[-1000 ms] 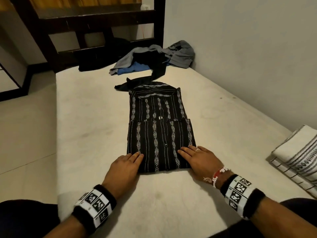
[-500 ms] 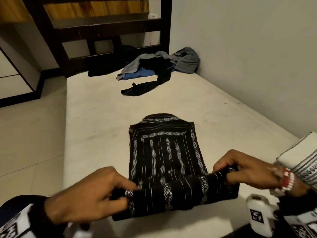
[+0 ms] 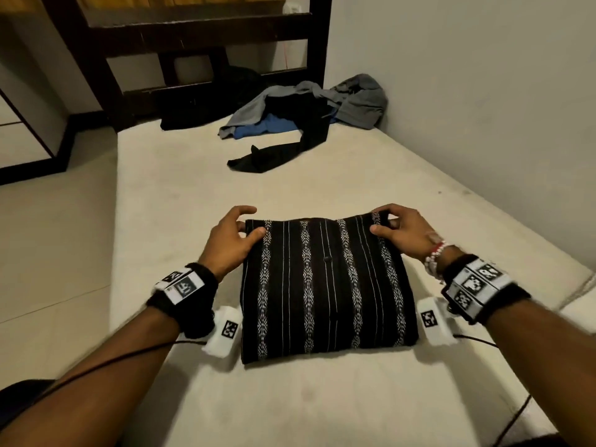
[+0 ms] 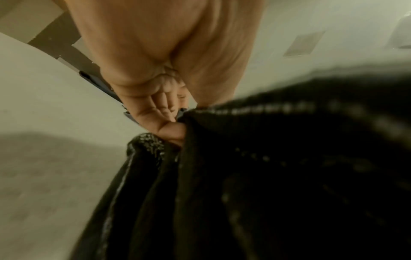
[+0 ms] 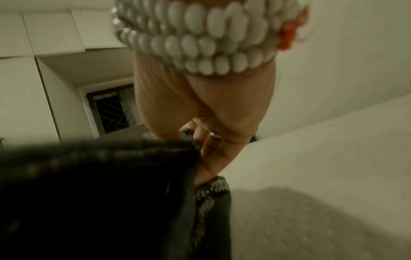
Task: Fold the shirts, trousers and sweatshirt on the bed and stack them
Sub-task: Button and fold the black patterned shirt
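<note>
A black shirt with white patterned stripes [image 3: 325, 285] lies folded into a compact rectangle on the bed [image 3: 180, 188] in front of me. My left hand [image 3: 238, 230] pinches its far left corner, thumb on top of the cloth. At the far right corner my right hand [image 3: 390, 224] holds the shirt the same way. The left wrist view shows my fingers [image 4: 164, 109] at the edge of the dark cloth [image 4: 289, 176]. In the right wrist view, fingers [image 5: 211, 149] tuck against the cloth [image 5: 100, 193].
Unfolded clothes lie heaped at the bed's far end: a grey sweatshirt [image 3: 361, 98], a blue garment [image 3: 264, 127] and a black garment [image 3: 267, 156] trailing toward me. A wall [image 3: 483, 108] runs along the right side, a dark wooden frame [image 3: 193, 27] stands beyond, and floor lies left.
Both hands lifted the shirt's near edge and carried it away from me over the rest, halving its length. They now hold the far corners.
</note>
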